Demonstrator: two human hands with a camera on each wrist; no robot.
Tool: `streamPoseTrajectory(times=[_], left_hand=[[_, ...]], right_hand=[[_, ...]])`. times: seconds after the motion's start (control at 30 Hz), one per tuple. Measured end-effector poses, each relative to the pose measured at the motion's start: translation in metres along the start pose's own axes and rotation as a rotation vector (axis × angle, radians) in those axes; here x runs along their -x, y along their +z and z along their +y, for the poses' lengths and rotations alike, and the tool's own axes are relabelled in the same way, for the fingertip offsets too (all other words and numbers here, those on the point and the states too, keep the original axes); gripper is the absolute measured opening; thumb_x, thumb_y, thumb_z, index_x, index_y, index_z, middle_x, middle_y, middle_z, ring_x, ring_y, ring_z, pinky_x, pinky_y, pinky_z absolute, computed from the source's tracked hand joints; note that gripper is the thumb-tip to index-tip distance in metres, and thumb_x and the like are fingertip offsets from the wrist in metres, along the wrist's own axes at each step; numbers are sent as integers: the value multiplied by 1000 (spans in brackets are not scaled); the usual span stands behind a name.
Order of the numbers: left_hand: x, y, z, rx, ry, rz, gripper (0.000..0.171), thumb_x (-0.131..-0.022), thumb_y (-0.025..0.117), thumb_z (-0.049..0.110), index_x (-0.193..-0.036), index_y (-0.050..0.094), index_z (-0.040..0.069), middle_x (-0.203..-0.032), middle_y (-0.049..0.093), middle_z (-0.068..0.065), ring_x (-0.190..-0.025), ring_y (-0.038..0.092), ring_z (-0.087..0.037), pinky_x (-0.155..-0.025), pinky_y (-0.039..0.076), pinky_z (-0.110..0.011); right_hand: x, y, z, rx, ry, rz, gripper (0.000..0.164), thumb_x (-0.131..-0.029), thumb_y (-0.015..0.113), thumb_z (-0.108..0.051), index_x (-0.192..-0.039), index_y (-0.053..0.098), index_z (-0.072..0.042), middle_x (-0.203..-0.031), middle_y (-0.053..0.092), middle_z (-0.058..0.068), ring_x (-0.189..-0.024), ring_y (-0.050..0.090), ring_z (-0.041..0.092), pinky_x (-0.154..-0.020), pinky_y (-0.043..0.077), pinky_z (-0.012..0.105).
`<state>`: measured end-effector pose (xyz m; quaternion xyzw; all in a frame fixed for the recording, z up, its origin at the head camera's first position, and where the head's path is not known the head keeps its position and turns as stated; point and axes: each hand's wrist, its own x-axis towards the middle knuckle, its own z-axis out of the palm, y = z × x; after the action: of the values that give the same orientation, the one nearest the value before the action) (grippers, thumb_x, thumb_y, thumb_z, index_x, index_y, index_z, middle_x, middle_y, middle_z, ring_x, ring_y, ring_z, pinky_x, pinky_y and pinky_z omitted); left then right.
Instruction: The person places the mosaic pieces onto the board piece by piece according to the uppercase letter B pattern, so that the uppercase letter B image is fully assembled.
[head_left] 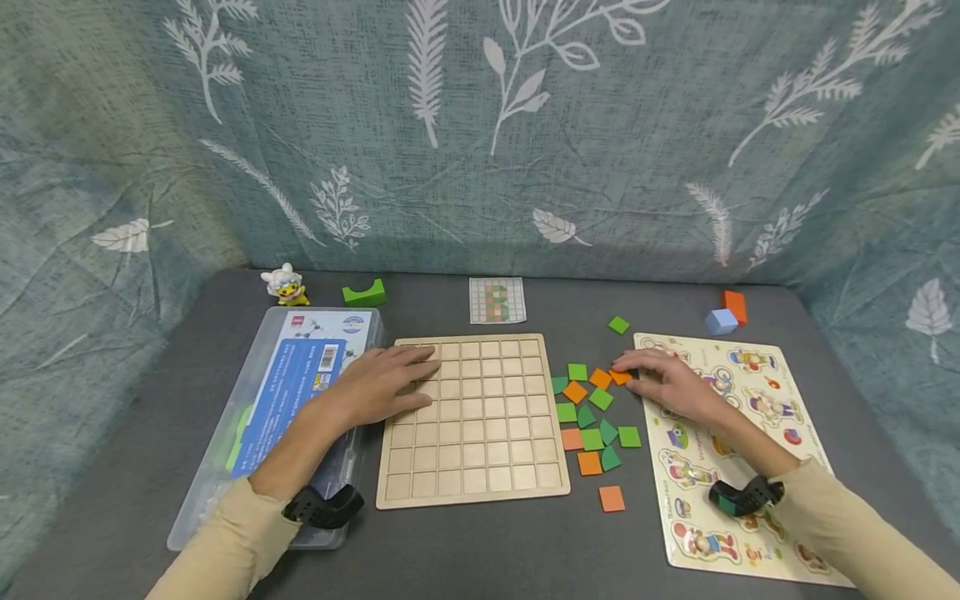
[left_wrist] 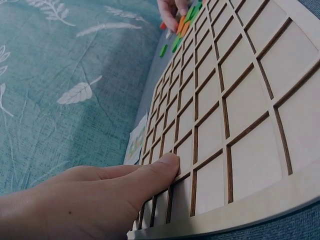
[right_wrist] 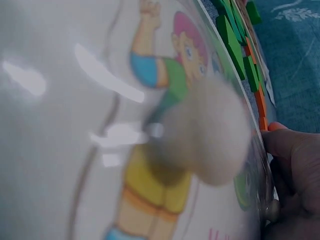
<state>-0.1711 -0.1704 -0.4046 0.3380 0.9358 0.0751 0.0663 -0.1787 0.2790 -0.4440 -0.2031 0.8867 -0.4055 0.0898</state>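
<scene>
Both hands flat — L [head_left: 382, 385] on board [head_left: 480, 467], R [head_left: 667, 383] at tiles [head_left: 592, 408]

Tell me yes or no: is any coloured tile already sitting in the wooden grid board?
No, every cell of the wooden grid board is bare; the tiles lie beside it.

Matt pale wooden grid board [head_left: 472, 421], glossy picture puzzle [head_left: 750, 450] (perhaps laminated card), clear plastic box [head_left: 247, 408].

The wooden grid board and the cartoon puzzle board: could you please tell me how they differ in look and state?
The wooden grid board is plain pale wood cut into square cells, all unfilled; the cartoon puzzle board is white with colourful printed figures. The left hand rests flat on the grid board; the right hand lies over the puzzle board, fingertips on an orange tile. Both lie flat on the grey table.
</scene>
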Motion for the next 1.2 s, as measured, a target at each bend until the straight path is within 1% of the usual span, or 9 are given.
streamPoseTrajectory(times=[0.1,0.2,0.37,0.47,0.53,0.63,0.77,0.97,1.2], left_hand=[[0,0,0,0,-1,4,58,-95,59,39,-144,48,12,-151,44,-14,-138,43,-36,-104,41,-56],[0,1,0,-5,4,9,58,-95,59,40,-144,49,12,-150,45,-14,-137,44,-36,-104,42,-55],[0,3,0,-24,19,20,56,-95,60,39,-143,50,11,-149,46,-14,-136,46,-36,-103,43,-55],[1,3,0,-29,23,24,55,-95,60,38,-142,51,11,-149,47,-14,-135,47,-35,-101,44,-55],[2,3,-1,-24,18,25,55,-95,60,37,-142,51,11,-148,47,-14,-135,46,-36,-101,44,-55],[2,2,0,-20,11,27,54,-95,60,37,-142,51,11,-149,47,-14,-135,46,-35,-102,44,-55],[2,0,0,-5,-3,18,56,-95,60,39,-143,49,12,-150,45,-13,-138,43,-36,-105,41,-56],[0,-2,1,2,-27,-4,59,-94,60,43,-144,49,13,-152,43,-11,-139,42,-34,-106,41,-55],[-1,0,2,8,-20,25,60,-92,63,44,-140,53,10,-147,49,-13,-135,47,-34,-100,48,-53]], right_hand=[[0,1,1,40,-24,12,26,-96,61,-14,-121,67,-14,-129,63,9,-126,46,7,-113,33,40],[1,3,0,122,-70,39,26,-94,62,-10,-119,68,-12,-126,65,8,-122,51,11,-104,41,30],[-2,8,-11,424,-272,67,25,-89,65,1,-113,69,-3,-114,65,13,-107,60,30,-89,51,44],[-10,10,-23,585,-413,114,24,-87,67,3,-111,69,-1,-109,64,12,-99,62,28,-82,54,43],[-20,13,-35,618,-495,163,25,-85,69,3,-110,69,0,-108,64,12,-97,62,26,-79,54,40],[-40,26,-56,569,-596,197,28,-84,70,3,-111,69,1,-109,64,13,-97,62,25,-77,54,37],[-65,58,-83,451,-651,94,28,-86,70,-2,-113,69,0,-113,64,12,-101,62,24,-77,55,33],[-99,101,-109,276,-572,-96,26,-91,66,-10,-115,68,-1,-115,63,11,-94,62,19,-77,54,26],[-122,120,-120,224,-512,-152,24,-93,64,-12,-114,68,-1,-115,64,12,-97,64,20,-81,55,23]])
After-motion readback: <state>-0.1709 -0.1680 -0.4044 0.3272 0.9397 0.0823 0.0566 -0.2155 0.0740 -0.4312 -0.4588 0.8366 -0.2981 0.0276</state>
